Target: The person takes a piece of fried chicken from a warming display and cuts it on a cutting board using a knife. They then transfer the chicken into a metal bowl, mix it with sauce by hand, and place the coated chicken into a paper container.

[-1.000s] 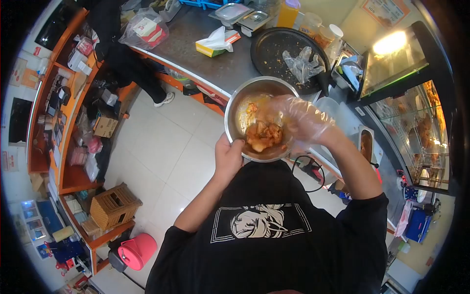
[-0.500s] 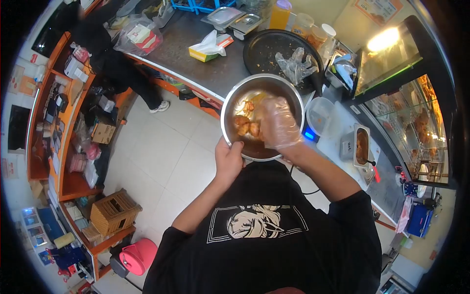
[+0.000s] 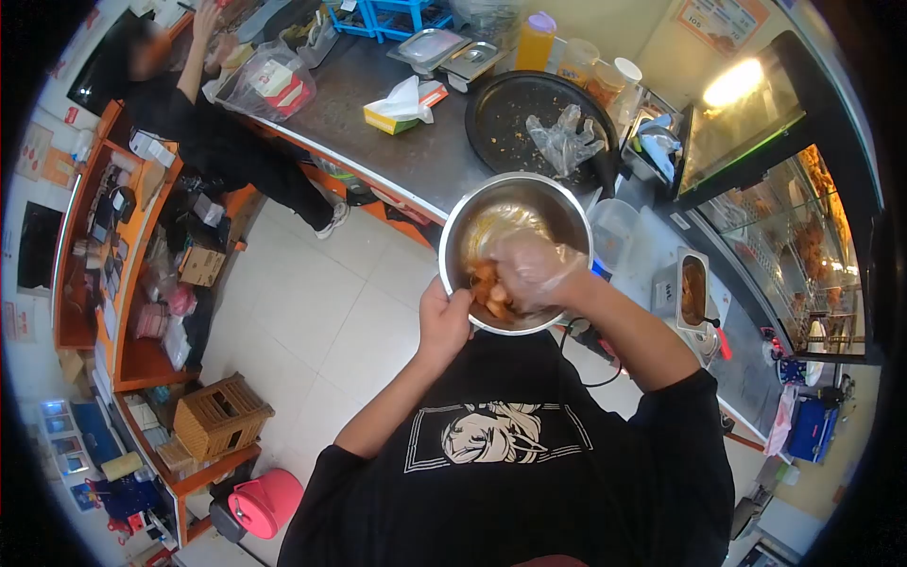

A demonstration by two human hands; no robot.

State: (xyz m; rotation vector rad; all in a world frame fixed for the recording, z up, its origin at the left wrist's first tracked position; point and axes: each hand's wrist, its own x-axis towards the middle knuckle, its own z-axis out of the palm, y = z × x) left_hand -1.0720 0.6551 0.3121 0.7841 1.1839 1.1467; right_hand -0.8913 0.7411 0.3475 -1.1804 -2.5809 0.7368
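My left hand (image 3: 446, 324) grips the near-left rim of a round steel bowl (image 3: 578, 210), thumb over the edge. Inside lie several glossy orange-brown chicken pieces (image 3: 489, 291), gathered at the near-left side, and the bowl's inner wall is smeared with sauce. My right hand (image 3: 537, 270), in a clear plastic glove, reaches into the bowl against these pieces. Its fingers are blurred and partly hidden, so their closure cannot be made out. The bowl is held tilted in front of my black shirt, near the counter's edge.
On the counter, a black round tray (image 3: 491, 123) holds crumbs and a crumpled plastic glove (image 3: 567, 140). A clear tub (image 3: 616, 231) and a steel container with sauce (image 3: 693, 288) stand to the right, beside a lit display case (image 3: 784, 227). Another person (image 3: 217, 142) stands at upper left.
The bowl has come down towards my body and slightly right. The chicken pieces have shifted towards its near side, with my gloved right hand still among them. The other person's arm is now raised.
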